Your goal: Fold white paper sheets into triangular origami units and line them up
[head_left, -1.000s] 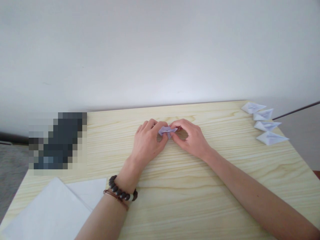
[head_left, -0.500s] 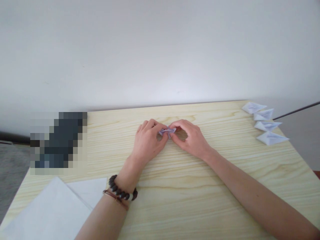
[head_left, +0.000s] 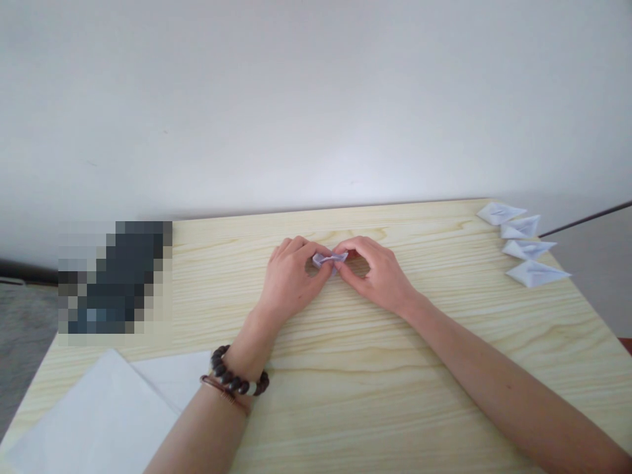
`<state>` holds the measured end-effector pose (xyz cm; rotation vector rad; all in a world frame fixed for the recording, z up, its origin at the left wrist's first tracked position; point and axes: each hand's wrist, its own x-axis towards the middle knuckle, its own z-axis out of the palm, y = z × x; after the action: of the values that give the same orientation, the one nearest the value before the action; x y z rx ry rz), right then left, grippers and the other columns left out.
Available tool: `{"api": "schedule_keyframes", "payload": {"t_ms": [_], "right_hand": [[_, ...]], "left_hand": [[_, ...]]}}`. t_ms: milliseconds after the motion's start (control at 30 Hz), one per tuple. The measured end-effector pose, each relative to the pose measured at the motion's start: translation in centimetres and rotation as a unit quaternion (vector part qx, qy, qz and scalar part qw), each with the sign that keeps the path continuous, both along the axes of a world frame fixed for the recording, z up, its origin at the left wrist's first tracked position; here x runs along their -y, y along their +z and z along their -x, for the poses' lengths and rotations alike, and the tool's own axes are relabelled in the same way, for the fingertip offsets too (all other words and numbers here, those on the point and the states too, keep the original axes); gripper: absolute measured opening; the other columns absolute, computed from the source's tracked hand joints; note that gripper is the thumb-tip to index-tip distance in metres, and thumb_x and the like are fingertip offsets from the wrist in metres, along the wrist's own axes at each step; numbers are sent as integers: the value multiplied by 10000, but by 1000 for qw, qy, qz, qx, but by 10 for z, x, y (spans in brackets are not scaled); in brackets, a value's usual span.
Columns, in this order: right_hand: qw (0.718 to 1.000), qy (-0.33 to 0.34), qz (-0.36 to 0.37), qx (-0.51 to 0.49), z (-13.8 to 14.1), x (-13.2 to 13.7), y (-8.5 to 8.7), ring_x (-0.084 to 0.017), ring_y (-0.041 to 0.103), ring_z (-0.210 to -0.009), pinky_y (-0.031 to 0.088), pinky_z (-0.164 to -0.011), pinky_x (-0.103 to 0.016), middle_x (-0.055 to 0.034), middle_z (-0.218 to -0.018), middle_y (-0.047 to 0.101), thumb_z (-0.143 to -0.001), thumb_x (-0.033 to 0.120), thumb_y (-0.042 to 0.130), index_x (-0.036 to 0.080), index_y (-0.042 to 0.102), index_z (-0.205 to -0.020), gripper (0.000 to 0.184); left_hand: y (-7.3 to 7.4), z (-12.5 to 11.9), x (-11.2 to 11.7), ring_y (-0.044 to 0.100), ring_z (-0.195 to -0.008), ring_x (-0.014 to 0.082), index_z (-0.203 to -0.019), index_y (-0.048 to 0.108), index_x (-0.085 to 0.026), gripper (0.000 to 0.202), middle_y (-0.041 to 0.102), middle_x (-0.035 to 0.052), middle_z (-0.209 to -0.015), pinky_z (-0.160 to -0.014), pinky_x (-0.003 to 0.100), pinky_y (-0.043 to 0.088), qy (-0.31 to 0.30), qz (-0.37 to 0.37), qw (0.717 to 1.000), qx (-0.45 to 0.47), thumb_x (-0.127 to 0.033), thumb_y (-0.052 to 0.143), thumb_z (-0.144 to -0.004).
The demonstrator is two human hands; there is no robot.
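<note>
Between my two hands is a small piece of folded white paper [head_left: 324, 259], held just above or on the wooden table [head_left: 395, 395]. My left hand [head_left: 291, 276] pinches its left part between thumb and fingers. From the other side, the thumb and forefinger of my right hand [head_left: 378, 270] close on its right part. The fingertips of both hands nearly meet and cover much of the paper, so its full shape is hidden. A dark bead bracelet and a thin brown band circle my left wrist.
Several folded white paper boats [head_left: 538, 273] stand in a column at the table's right edge. White paper sheets [head_left: 93, 415] lie at the front left. A dark, pixelated object [head_left: 126, 276] rests at the left edge. A pale wall [head_left: 316, 99] rises behind the table.
Both hands stay in nearly the same place, still pinching the folded paper. Its points show slightly less between my fingertips, and my left wrist has shifted a little to the left.
</note>
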<state>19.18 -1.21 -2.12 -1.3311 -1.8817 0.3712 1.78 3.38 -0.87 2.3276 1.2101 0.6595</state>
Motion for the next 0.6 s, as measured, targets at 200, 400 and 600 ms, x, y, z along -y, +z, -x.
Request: {"api": "schedule_keyframes", "payload": {"t_ms": [200,400,600], "right_hand": [[999,-30,-10,-9,-1,-1,0,-174,621,-819,483,-767,-291,-39,-895,678,-836,201,617,186,592,-970,137],[999,-35,2,-27,-1,-2,0,-158,624,-793,484,-755,-275,-35,-880,682,-831,203,630,182,607,-946,119],[997,-52,19,-58,-2,-3,1,-148,631,-747,497,-720,-262,-32,-857,694,-850,258,629,183,625,-924,105]], "left_hand": [[2,8,-8,571,-839,191,-1020,662,-216,281,694,28,-933,-782,329,456,-50,39,997,49,-399,656,-806],[-2,13,-11,607,-829,178,-1001,698,-227,258,721,29,-947,-771,306,487,-46,55,994,86,-393,669,-806],[-6,16,-14,643,-771,160,-991,730,-231,269,733,21,-913,-752,275,518,-18,86,989,120,-376,717,-764]]}}
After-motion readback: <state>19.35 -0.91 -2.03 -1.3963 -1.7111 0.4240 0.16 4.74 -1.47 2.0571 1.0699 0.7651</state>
